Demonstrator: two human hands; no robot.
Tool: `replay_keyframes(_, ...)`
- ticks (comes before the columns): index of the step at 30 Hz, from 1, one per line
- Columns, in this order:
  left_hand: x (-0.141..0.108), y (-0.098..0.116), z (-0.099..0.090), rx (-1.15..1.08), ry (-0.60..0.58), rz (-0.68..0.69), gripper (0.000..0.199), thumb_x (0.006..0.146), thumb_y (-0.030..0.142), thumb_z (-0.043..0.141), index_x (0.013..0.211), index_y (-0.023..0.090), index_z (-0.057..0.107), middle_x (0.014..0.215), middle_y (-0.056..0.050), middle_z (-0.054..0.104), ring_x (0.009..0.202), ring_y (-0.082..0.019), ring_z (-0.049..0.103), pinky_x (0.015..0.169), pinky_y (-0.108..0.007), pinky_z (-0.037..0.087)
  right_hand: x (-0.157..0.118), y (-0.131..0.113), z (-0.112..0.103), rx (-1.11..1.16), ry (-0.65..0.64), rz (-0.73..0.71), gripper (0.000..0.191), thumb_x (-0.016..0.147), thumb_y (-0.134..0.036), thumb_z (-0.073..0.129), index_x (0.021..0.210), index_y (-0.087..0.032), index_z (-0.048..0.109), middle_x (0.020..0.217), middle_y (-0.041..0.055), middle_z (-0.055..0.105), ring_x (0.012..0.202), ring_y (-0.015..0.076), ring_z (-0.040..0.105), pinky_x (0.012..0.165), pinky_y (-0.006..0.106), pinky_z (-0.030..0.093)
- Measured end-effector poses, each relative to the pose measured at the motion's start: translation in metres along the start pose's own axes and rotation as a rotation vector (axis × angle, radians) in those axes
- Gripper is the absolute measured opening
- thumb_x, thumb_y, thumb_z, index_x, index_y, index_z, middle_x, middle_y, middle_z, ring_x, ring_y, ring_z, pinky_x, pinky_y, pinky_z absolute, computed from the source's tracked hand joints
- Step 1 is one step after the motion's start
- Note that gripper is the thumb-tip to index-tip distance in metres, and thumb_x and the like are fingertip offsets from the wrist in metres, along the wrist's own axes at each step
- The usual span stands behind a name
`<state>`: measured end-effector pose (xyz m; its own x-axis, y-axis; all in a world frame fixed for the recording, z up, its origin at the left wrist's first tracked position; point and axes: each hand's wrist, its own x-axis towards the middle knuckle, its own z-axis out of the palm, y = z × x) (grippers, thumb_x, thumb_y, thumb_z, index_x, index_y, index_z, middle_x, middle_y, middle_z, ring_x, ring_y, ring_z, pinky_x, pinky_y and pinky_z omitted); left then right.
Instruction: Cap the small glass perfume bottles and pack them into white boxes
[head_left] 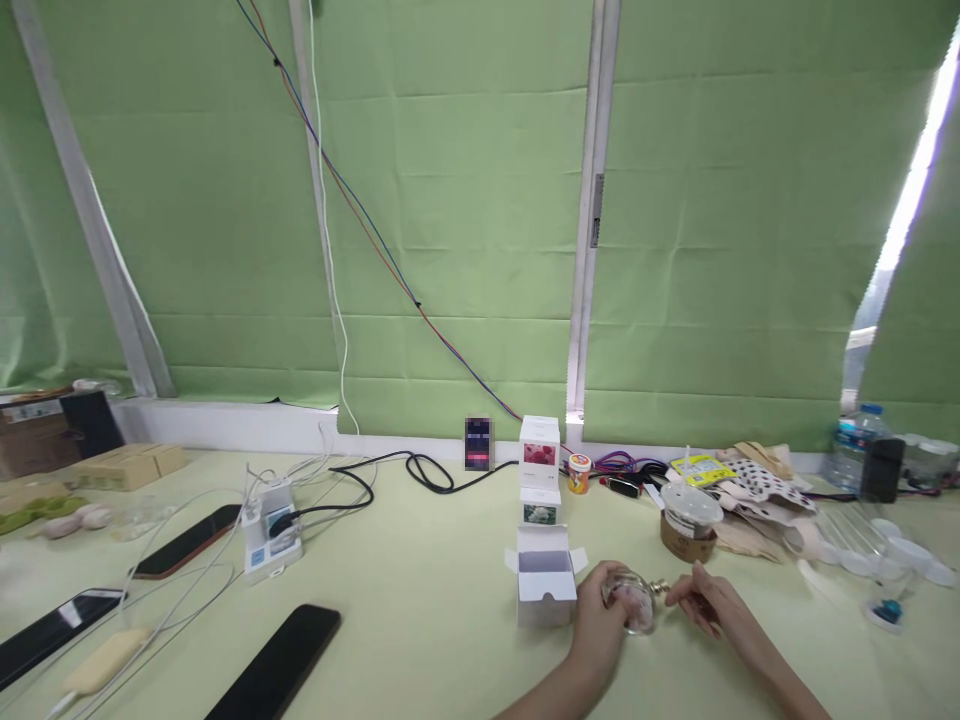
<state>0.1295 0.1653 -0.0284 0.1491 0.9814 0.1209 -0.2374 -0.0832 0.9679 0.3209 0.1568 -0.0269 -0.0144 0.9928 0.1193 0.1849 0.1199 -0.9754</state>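
Observation:
A round clear glass bottle (640, 607) with something pink inside lies tilted on its side, its gold-coloured neck pointing right. My left hand (600, 622) is wrapped round the bottle's left part. Beside the gold neck is my right hand (706, 602), its fingers curled and pressed together at the neck's tip; what they hold, if anything, is too small to tell. Just left of my left hand stands an open white box (545, 598) with its flaps spread. Behind it are a smaller white box (540, 507) and a taller white box with a red picture (539, 454).
A lidded cup (688, 520) in a brown sleeve stands behind my right hand. Paper bags (765, 490) and clear plastic cups lie to the right. On the left are a black phone (277, 665), a white power strip (271, 535) and loose cables. A small orange-lidded tub (578, 473) stands near the wall.

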Motion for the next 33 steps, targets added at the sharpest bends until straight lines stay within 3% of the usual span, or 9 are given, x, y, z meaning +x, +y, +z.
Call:
replay_keyframes(15,-0.001,0.005,0.001,0.072,-0.019,-0.001,0.027,0.059,0.013,0.065,0.086,0.016,0.066,0.087,-0.006,0.069,0.092,-0.024,0.059,0.087,-0.032,0.043,0.004,0.008,-0.006,0.127,0.010,-0.022,0.082,0.073,-0.080,0.033,0.074,-0.010,0.075,0.047,-0.0026,0.040,0.037,0.0049,0.027,0.043,0.023,0.013)
replay_keyframes(33,0.001,-0.004,-0.002,0.154,-0.019,0.048,0.036,0.058,0.006,0.055,0.090,0.016,0.066,0.093,-0.006,0.068,0.093,-0.024,0.058,0.084,-0.031,0.043,0.009,0.015,-0.004,0.114,0.008,0.032,0.084,0.069,-0.083,0.034,0.080,-0.010,0.074,0.047,-0.0040,0.039,0.034,0.0044,0.027,0.039,0.022,0.015)
